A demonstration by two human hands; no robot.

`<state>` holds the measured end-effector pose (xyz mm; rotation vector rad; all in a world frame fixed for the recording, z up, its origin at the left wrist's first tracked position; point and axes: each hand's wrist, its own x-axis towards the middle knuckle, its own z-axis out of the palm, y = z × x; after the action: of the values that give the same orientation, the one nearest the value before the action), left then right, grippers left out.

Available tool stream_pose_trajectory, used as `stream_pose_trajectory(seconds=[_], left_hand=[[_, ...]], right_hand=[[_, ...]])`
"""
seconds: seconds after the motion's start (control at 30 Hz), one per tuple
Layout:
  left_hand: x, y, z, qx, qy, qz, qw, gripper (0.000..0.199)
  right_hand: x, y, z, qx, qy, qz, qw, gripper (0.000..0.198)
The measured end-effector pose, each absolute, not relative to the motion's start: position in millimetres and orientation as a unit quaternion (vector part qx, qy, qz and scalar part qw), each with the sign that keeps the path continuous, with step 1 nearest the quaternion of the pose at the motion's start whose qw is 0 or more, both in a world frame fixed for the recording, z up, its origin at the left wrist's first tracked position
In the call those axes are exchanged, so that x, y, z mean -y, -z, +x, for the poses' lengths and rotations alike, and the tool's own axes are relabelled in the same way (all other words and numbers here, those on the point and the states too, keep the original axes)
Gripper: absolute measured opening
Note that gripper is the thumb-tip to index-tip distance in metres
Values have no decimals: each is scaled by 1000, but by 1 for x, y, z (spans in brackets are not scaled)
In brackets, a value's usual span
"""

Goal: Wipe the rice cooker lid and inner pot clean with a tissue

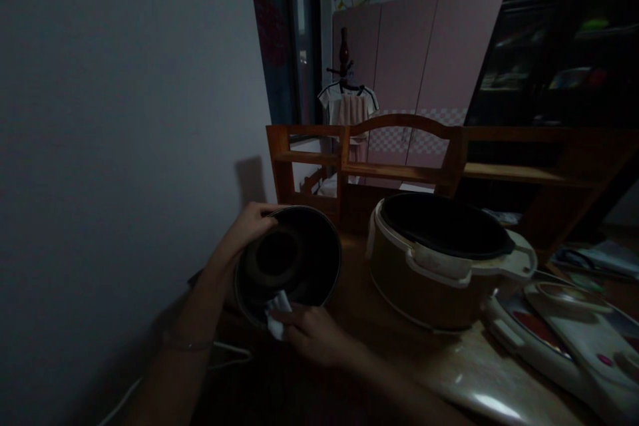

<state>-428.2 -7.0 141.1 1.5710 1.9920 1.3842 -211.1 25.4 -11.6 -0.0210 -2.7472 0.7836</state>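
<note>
My left hand (255,223) grips the upper left rim of a dark inner cooking pot (319,253), which is tilted so its mouth faces me. Between the fingers of my right hand (314,329) is a crumpled white tissue (277,316), pressed at the pot's lower rim. Right of the pot stands the rice cooker body (424,279), lidless, with a black interior and pale handles. Its detached lid (564,326) appears to lie on the table at the far right. The dim light hides the pot's outer side.
A wooden shelf unit (399,173) runs along the back of the table (449,366). The plain wall (150,113) is close on the left. A white cord (232,349) hangs at the lower left. Papers (604,256) lie at the right.
</note>
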Motion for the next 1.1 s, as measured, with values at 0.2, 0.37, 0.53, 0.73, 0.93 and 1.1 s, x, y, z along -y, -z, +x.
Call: stream_pose_trajectory(seconds=[0.2, 0.37, 0.53, 0.73, 0.93, 1.1], left_hand=[[-19, -151, -408, -686, -401, 595, 115, 58], [-34, -155, -394, -709, -364, 595, 107, 58], [-44, -157, -396, -712, -343, 602, 117, 49], [-45, -164, -398, -671, -396, 619, 96, 38], [-8, -172, -397, -697, -444, 552, -113, 43], [48, -128, -390, -686, -485, 521, -154, 40]], right_hand=[[-51, 23, -189, 968, -198, -16, 154, 39], [-57, 17, -170, 961, -215, 14, 176, 42], [-53, 29, -173, 961, -195, 13, 198, 51], [-47, 48, -186, 960, -148, 5, 239, 59], [-40, 65, -199, 953, -105, 15, 285, 61], [-36, 71, -204, 950, -110, 8, 292, 61]])
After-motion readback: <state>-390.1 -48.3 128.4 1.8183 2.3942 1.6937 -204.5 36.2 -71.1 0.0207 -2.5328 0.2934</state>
